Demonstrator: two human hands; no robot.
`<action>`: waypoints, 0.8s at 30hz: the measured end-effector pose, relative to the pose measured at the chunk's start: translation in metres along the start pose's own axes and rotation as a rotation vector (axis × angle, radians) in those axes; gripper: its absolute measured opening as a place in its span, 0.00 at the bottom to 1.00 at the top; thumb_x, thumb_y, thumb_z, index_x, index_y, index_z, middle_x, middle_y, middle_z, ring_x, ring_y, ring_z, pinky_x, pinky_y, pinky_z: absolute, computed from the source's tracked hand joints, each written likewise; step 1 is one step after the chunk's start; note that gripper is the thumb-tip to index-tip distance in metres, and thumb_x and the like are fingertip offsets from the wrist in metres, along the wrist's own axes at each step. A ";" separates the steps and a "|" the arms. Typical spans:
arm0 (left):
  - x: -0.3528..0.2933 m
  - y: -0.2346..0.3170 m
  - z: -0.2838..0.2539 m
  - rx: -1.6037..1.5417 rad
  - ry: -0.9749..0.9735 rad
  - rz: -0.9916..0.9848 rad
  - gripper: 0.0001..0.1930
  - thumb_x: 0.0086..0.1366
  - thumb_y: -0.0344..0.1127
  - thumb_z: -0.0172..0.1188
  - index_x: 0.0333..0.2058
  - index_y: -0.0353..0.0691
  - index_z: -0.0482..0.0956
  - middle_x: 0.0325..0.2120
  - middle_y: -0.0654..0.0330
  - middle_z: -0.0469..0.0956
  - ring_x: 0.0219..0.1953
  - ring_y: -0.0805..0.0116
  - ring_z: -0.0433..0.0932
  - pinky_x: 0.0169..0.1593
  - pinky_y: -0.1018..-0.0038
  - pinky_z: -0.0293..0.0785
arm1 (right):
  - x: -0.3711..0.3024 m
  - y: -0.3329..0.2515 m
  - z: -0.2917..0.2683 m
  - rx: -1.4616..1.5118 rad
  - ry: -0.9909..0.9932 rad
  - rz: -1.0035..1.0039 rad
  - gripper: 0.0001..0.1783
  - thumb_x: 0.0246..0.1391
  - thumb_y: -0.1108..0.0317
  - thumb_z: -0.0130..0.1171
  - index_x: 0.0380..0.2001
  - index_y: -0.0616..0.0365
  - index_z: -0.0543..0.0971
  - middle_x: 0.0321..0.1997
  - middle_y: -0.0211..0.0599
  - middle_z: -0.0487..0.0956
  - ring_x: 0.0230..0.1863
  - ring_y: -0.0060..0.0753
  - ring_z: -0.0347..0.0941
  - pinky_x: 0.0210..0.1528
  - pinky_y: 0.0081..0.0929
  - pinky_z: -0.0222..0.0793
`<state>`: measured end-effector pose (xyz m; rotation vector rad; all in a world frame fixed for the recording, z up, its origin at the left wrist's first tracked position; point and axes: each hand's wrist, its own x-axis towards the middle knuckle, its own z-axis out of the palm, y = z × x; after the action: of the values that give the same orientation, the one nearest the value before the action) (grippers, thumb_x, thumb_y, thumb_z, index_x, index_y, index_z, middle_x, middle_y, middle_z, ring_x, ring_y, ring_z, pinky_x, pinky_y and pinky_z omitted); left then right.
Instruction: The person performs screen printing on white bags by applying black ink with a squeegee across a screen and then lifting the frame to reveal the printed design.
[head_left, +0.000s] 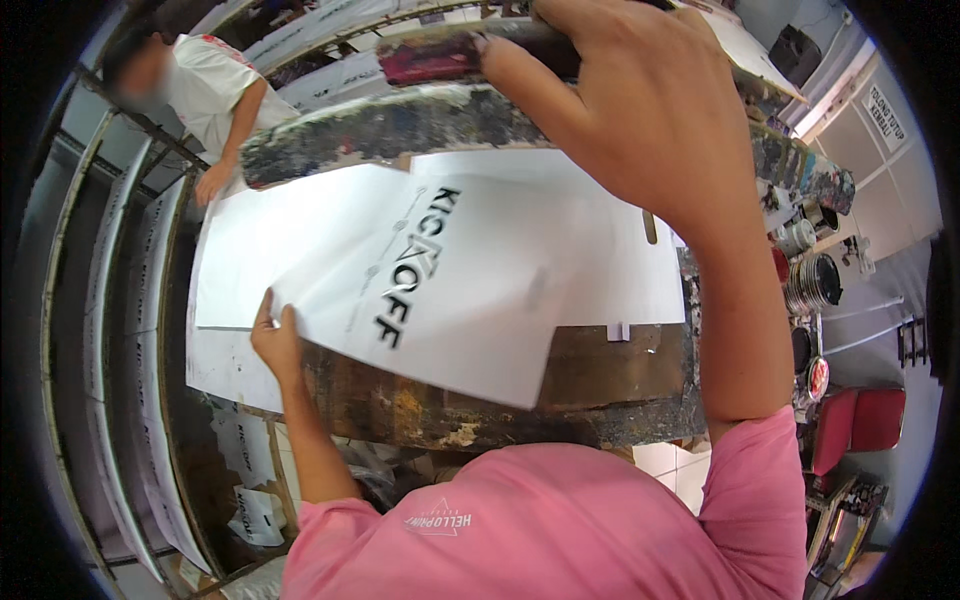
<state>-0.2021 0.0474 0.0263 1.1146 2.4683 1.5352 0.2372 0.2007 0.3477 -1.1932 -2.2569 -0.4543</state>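
"Over the stained bench [620,372], where was the printed white sheet [470,290]?"

"Tilted, above other white sheets [240,260], partly hiding them. The left hand [277,345] was pinched on its left corner, some fingers out of sight."

"And the right hand [640,110]?"

"High up, its thumb against a paint-stained bar [425,66]. The other fingers ran off the top of the view, so I couldn't tell whether it was clamped."

"What else was hard to make out?"

"The sheet's near corner was blurred, and so was the fine print beside the bold black letters. The right forearm [745,310] covered whatever lay just past the bench's right edge."

"Was there room?"

"A strip of brown wood showed between the sheet and the bench's near edge, broader toward the right. A paint-crusted rail [380,130] crossed the far side, and at the left a co-worker's hand [213,183] was just beside the white sheets."
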 end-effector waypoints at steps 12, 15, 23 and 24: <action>-0.049 0.162 -0.018 -0.801 -0.660 0.074 0.62 0.60 0.33 0.81 0.82 0.40 0.44 0.54 0.54 0.81 0.46 0.73 0.80 0.49 0.78 0.80 | -0.057 0.004 0.045 0.099 0.105 -0.018 0.40 0.62 0.45 0.63 0.69 0.60 0.71 0.44 0.45 0.81 0.48 0.50 0.77 0.52 0.49 0.65; -0.106 0.192 0.007 -0.937 -0.633 -0.039 0.66 0.48 0.23 0.85 0.80 0.32 0.49 0.58 0.54 0.80 0.53 0.67 0.81 0.58 0.73 0.79 | -0.129 -0.010 0.058 0.089 -0.161 -0.056 0.41 0.62 0.46 0.65 0.69 0.63 0.72 0.50 0.49 0.79 0.53 0.50 0.74 0.55 0.48 0.65; -0.181 0.098 0.044 0.147 -0.490 0.152 0.57 0.32 0.50 0.92 0.64 0.36 0.79 0.45 0.59 0.77 0.49 0.59 0.78 0.54 0.62 0.77 | -0.231 -0.013 0.126 0.495 -0.662 0.008 0.21 0.61 0.51 0.69 0.51 0.50 0.85 0.45 0.41 0.83 0.48 0.50 0.79 0.50 0.48 0.75; -0.185 0.089 0.048 0.148 -0.468 0.197 0.58 0.28 0.56 0.91 0.62 0.39 0.81 0.40 0.58 0.69 0.46 0.54 0.72 0.51 0.58 0.74 | -0.240 -0.019 0.134 0.476 -0.646 0.018 0.22 0.60 0.52 0.70 0.52 0.51 0.85 0.45 0.41 0.84 0.48 0.49 0.80 0.50 0.47 0.77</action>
<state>0.0027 -0.0001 0.0113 1.5686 2.2267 0.9815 0.2913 0.1038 0.0955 -1.2053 -2.6510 0.5371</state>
